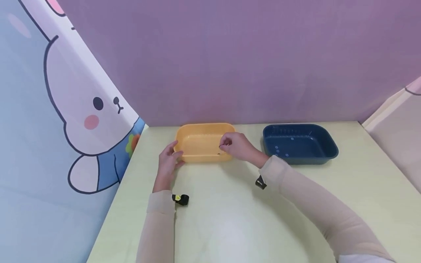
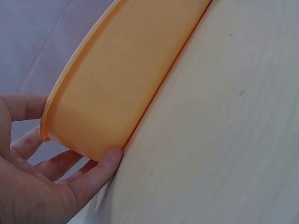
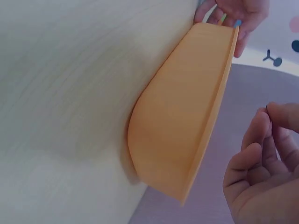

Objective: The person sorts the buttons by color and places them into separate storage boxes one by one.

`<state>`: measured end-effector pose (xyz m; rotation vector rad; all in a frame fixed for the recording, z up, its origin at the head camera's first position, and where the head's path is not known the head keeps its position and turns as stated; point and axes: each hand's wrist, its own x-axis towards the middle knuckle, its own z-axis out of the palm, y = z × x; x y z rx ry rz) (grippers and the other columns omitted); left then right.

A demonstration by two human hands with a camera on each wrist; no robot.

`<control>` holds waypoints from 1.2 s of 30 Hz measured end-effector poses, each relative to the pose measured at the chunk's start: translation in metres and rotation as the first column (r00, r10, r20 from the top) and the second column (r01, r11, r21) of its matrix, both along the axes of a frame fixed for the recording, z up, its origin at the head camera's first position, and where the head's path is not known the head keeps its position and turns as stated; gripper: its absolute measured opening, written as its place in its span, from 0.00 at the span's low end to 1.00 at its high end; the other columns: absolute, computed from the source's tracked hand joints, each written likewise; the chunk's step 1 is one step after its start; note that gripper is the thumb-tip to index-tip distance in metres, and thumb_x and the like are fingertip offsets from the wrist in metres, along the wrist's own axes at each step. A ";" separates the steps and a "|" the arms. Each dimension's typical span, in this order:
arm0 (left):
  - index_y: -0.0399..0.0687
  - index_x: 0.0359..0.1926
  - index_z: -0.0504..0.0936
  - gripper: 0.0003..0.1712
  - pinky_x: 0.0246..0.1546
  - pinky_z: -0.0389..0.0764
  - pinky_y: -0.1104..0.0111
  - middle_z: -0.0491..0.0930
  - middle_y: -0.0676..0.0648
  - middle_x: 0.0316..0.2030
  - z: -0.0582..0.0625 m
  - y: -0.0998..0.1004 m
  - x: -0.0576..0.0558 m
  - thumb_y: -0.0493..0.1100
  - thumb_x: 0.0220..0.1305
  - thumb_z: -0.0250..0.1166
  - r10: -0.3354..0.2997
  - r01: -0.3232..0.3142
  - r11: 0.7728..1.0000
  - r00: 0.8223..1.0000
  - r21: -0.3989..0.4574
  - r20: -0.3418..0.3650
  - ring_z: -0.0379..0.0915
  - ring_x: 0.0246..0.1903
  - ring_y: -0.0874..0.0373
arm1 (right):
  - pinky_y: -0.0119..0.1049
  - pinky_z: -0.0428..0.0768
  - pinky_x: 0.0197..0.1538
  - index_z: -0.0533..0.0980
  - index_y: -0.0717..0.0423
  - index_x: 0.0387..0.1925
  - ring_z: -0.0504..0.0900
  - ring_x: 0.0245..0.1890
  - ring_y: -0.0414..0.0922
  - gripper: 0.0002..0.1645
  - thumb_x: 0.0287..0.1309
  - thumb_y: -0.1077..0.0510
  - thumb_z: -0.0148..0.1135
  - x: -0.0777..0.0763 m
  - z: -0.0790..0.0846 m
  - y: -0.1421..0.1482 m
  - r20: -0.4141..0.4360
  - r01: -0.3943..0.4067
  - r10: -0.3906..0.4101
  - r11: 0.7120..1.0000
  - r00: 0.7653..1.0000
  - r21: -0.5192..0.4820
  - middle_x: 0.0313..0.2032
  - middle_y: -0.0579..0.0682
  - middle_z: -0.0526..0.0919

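A yellow-orange plastic basin [image 1: 197, 158] stands near the back of the table, left of centre. My left hand [image 1: 168, 160] grips its front left corner; in the left wrist view, fingers [image 2: 100, 175] lie against the end wall and at the rim. Over the basin's right end is my right hand [image 1: 240, 146]. Its thumb and forefinger pinch a tiny, thin dark object [image 1: 220, 146], whose kind is too small to tell; only a sliver shows in the right wrist view. Another small dark piece [image 1: 218, 153] lies inside the basin near the front wall.
To the right, a dark blue basin [image 1: 307, 160] holds several small round pale-ringed pieces [image 1: 287, 155]. Behind both basins rises a purple cloth wall [image 1: 250, 65]. A cloth with a cartoon rabbit [image 1: 95, 128] hangs along the left. The tabletop [image 1: 217, 212] is pale.
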<state>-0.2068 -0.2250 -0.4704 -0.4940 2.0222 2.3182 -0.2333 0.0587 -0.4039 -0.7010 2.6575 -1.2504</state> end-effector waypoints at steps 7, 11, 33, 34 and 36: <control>0.56 0.74 0.67 0.35 0.55 0.80 0.53 0.54 0.46 0.77 -0.002 0.002 0.002 0.33 0.68 0.62 0.007 -0.007 1.000 1.000 0.011 -0.019 0.69 0.64 0.45 | 0.37 0.78 0.32 0.81 0.55 0.35 0.79 0.31 0.46 0.02 0.65 0.60 0.67 -0.011 -0.003 -0.002 0.053 0.067 -0.064 0.996 0.997 -0.056 0.33 0.50 0.82; 0.55 0.74 0.67 0.35 0.56 0.80 0.53 0.57 0.45 0.76 -0.002 0.002 0.002 0.33 0.68 0.62 0.004 -0.004 1.000 1.000 0.010 -0.019 0.70 0.63 0.45 | 0.36 0.78 0.30 0.81 0.55 0.35 0.81 0.32 0.51 0.03 0.66 0.59 0.66 -0.014 -0.003 -0.003 0.102 0.106 -0.096 0.991 0.990 -0.087 0.32 0.51 0.81; 0.52 0.74 0.67 0.35 0.55 0.80 0.52 0.55 0.44 0.77 -0.006 0.000 0.001 0.33 0.68 0.62 0.012 -0.013 1.000 1.000 -0.003 -0.026 0.67 0.66 0.44 | 0.52 0.83 0.41 0.81 0.61 0.38 0.84 0.38 0.63 0.06 0.63 0.61 0.68 -0.030 -0.015 -0.005 0.170 0.207 -0.179 0.965 0.969 -0.161 0.32 0.54 0.84; 0.52 0.74 0.67 0.35 0.55 0.80 0.52 0.55 0.44 0.77 -0.006 0.000 0.001 0.33 0.68 0.62 0.012 -0.012 1.000 1.000 -0.004 -0.028 0.67 0.66 0.44 | 0.51 0.83 0.41 0.81 0.61 0.38 0.84 0.38 0.63 0.06 0.63 0.61 0.68 -0.030 -0.015 -0.005 0.171 0.208 -0.180 0.965 0.969 -0.162 0.32 0.54 0.84; 0.52 0.74 0.67 0.35 0.55 0.80 0.53 0.55 0.45 0.77 -0.005 0.000 0.001 0.33 0.68 0.62 0.012 -0.012 1.000 0.999 -0.007 -0.032 0.67 0.66 0.44 | 0.51 0.83 0.41 0.81 0.61 0.38 0.83 0.39 0.64 0.06 0.63 0.61 0.67 -0.031 -0.013 -0.005 0.173 0.212 -0.182 0.962 0.968 -0.170 0.32 0.54 0.84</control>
